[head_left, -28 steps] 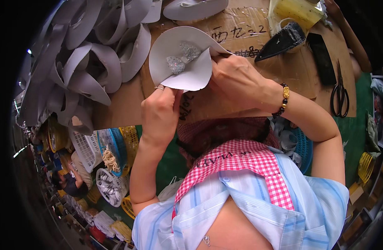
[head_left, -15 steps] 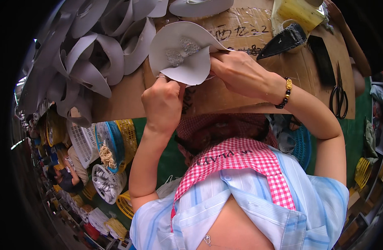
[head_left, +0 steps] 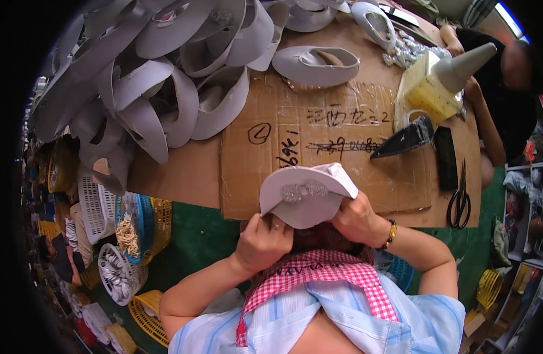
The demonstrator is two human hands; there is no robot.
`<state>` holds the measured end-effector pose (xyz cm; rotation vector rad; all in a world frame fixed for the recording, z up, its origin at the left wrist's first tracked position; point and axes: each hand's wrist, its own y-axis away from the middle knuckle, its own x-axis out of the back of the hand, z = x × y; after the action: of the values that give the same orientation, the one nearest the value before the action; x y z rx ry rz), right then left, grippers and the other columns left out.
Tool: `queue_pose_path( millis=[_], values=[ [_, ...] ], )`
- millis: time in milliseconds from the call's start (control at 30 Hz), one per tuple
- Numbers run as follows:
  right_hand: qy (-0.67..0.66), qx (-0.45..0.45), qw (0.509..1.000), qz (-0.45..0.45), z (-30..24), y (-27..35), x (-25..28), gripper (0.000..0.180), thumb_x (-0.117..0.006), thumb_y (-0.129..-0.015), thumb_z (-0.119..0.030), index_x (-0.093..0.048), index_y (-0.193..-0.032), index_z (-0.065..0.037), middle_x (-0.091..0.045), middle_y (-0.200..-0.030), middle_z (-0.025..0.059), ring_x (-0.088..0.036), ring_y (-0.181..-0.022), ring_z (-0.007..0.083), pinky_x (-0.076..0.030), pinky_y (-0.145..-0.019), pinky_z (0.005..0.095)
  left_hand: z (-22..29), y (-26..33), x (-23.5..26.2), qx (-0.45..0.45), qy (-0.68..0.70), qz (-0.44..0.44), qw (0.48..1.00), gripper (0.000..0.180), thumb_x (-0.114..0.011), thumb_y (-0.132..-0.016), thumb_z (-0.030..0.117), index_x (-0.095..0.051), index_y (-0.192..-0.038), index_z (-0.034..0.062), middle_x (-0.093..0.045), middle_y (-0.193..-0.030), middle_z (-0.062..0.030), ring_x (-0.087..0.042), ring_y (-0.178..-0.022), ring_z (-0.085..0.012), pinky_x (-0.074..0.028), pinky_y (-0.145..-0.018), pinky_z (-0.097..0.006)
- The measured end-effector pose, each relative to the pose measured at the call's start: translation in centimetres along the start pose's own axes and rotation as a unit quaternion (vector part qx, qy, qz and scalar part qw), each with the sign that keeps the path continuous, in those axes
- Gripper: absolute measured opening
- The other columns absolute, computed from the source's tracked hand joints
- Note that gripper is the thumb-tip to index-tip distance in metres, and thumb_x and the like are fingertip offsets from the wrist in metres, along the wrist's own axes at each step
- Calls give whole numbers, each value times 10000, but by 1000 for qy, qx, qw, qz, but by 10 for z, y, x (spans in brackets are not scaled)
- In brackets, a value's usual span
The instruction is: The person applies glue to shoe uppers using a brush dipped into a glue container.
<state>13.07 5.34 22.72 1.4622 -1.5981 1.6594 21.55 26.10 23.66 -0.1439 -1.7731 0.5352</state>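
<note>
In front of me, just off the table's near edge, I hold a pale grey shoe upper [head_left: 314,213] with a sparkling bow [head_left: 291,194] on it. My left hand [head_left: 263,243] pinches the upper's lower left rim; a ring shows on one finger. My right hand [head_left: 360,220], with a beaded bracelet at the wrist, grips its right end. Both sets of fingers are closed on the material, and some fingertips are hidden behind it. A single similar upper [head_left: 314,75] lies beyond, on the table.
A heap of grey uppers [head_left: 147,88] covers the table's left side. Flattened cardboard [head_left: 248,177] lies in the middle. To the right are a yellow glue container [head_left: 422,97], a black pointed tool [head_left: 407,138] and scissors [head_left: 460,206]. A co-worker's arm [head_left: 487,121] rests at the far right.
Both hands have come down and nearer to my body with the shoe upper, from over the cardboard to the table's near edge. The upper is turned, its bow now nearly level.
</note>
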Motion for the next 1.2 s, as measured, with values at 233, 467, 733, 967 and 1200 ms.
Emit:
queue_pose_path(
  millis=[233, 467, 733, 967, 1200],
  values=[
    [-256, -229, 938, -52, -18, 2, 0, 537, -627, -755, 31, -503, -1276, 74, -535, -1275, 225, -588, -1103, 345, -518, -910, 381, 17, 1, -11, -90, -199, -37, 975, 275, -578, -869, 210, -701, -1043, 35, -667, -886, -85, -619, -705, -151, -530, -640, -329],
    [-159, -149, 973, -78, 13, -34, 26, 374, -688, -699, 38, -656, -1070, -3, -656, -1021, 186, -646, -968, 332, -520, -831, 371, -33, -41, 17, -38, 102, -126, 986, 87, -588, -720, 144, -610, -744, 63, -566, -677, -84, -565, -636, -202, -438, -584, -296],
    [158, 89, 977, -112, 24, -56, 38, 212, -642, -729, -238, -666, -813, -45, -628, -816, 51, -591, -854, 226, -452, -850, 356, -7, -76, 23, -170, -110, -174, 964, 245, -578, -709, 159, -693, -841, -13, -645, -773, -145, -570, -768, -252, -446, -726, -336],
    [113, 23, 972, -204, 56, -56, 55, 161, -631, -712, -114, -671, -851, -43, -642, -856, 67, -624, -849, 216, -514, -748, 310, 13, -74, 10, -222, -228, -135, 938, 283, -567, -745, 167, -694, -842, -67, -651, -790, -186, -599, -839, -321, -482, -803, -414],
    [73, 23, 992, -104, 65, -37, 41, 150, -625, -697, -46, -636, -846, -26, -634, -805, 100, -649, -775, 262, -553, -641, 327, 23, -69, 2, -8, -155, -82, 984, 287, -629, -777, 161, -620, -985, -36, -631, -779, -139, -596, -866, -253, -484, -870, -433]
  ],
)
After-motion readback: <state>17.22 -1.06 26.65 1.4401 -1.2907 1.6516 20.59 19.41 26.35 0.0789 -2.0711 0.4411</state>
